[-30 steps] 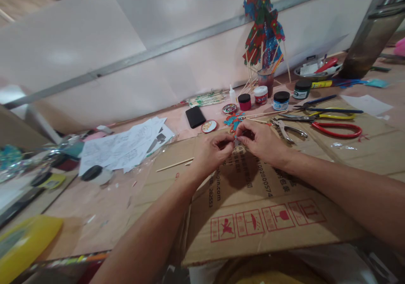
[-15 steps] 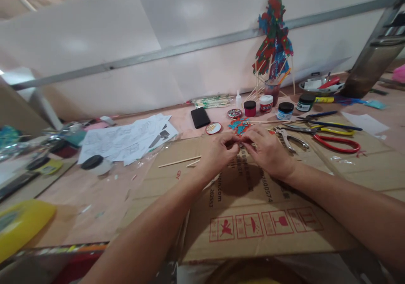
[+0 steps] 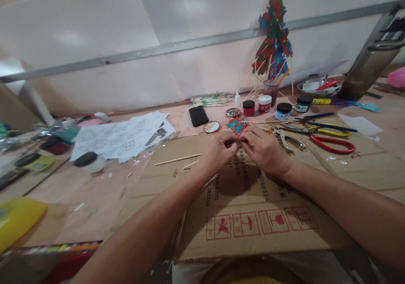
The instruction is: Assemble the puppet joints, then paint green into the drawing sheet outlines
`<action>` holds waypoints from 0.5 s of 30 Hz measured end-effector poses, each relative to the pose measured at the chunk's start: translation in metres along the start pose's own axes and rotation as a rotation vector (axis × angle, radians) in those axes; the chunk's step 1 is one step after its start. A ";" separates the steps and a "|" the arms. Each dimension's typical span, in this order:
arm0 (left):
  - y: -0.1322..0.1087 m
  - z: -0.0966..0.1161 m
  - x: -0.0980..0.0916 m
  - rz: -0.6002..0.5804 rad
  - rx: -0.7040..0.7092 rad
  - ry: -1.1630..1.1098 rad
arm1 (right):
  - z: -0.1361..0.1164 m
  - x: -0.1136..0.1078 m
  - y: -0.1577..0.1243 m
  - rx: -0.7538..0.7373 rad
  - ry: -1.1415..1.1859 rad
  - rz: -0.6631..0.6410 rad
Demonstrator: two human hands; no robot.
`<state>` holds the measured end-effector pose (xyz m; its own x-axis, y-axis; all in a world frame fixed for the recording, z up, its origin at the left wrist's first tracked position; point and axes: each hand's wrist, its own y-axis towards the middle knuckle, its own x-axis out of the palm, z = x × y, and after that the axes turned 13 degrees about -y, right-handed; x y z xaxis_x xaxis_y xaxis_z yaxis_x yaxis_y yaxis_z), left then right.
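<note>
Over the cardboard sheet point(image 3: 253, 195), my left hand point(image 3: 221, 149) and my right hand point(image 3: 264, 149) meet, both pinched closed at the fingertips. Whatever sits between them is too small to name. Just beyond the fingers lies a pile of red and blue painted cut-out pieces point(image 3: 238, 125), with a thin stick point(image 3: 261, 121) beside it. A round lid with small gold bits point(image 3: 211, 127) rests past my left hand. Silver pliers point(image 3: 289, 139) lie to the right of my right hand, and a wooden stick point(image 3: 177, 159) lies left of my left wrist.
Paint jars point(image 3: 284, 111) line the back, near a cup holding sticks with a red, green and blue painted figure point(image 3: 276, 18). Red-handled cutters point(image 3: 332, 145) lie right. A black phone point(image 3: 198, 116), paper drawings point(image 3: 123, 132) and a black-lidded jar point(image 3: 90, 162) are left.
The whole view has shifted slightly, so things appear a little further left. Both hands stay together, fingertips pinched, with only slight movement of the fingers.
</note>
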<state>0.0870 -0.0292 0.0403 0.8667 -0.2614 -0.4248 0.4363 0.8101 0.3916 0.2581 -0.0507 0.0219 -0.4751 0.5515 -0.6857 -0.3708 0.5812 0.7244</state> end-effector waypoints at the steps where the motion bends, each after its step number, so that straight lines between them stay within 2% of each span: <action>1: 0.000 0.000 0.000 0.001 -0.004 -0.006 | 0.001 0.000 0.000 -0.006 0.000 -0.009; 15: -0.001 -0.001 0.001 -0.024 0.009 -0.019 | 0.006 -0.001 -0.001 -0.097 -0.048 -0.074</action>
<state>0.0872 -0.0296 0.0393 0.8604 -0.2905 -0.4187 0.4590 0.7987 0.3891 0.2639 -0.0480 0.0210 -0.4053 0.5385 -0.7388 -0.4800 0.5624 0.6733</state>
